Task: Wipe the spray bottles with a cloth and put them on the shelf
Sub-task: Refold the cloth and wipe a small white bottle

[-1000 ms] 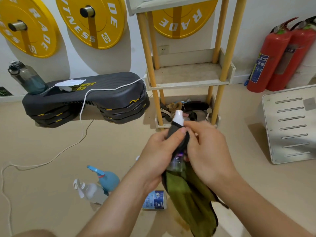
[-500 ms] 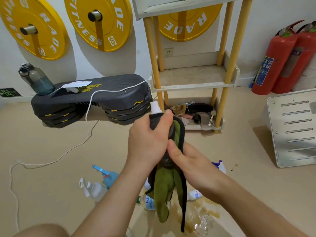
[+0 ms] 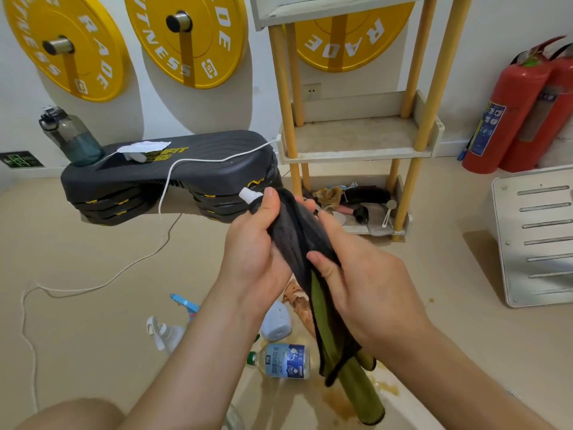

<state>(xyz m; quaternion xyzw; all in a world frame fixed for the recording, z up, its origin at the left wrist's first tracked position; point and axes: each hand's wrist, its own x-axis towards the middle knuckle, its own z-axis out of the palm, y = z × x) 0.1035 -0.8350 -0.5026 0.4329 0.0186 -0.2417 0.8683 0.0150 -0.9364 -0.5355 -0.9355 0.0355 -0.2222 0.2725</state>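
Note:
A grey and green cloth [image 3: 297, 240] is wrapped round a spray bottle whose white cap [image 3: 248, 194] pokes out at the upper left; the rest of that bottle is hidden. My left hand [image 3: 257, 246] grips the wrapped upper part. My right hand [image 3: 359, 283] grips the cloth lower down, where its green side hangs toward the floor. On the floor below lie a blue-topped spray bottle [image 3: 183, 302], a white-headed one [image 3: 164, 333], a pale bottle [image 3: 277, 321] and a labelled clear bottle [image 3: 285, 361]. The wooden shelf [image 3: 356, 150] stands behind.
A brown spill [image 3: 338, 401] wets the floor under the cloth. A black step platform [image 3: 173, 178] with a water bottle [image 3: 73, 138] and a white cord [image 3: 161, 212] is at left. Red fire extinguishers [image 3: 511, 113] and a white metal panel [image 3: 539, 234] are at right. The shelf's bottom tier holds clutter [image 3: 353, 200].
The wrapped bottle has tilted so its cap points up and left. The cloth now covers more of it. My right hand has slid down along the cloth. The view has moved closer.

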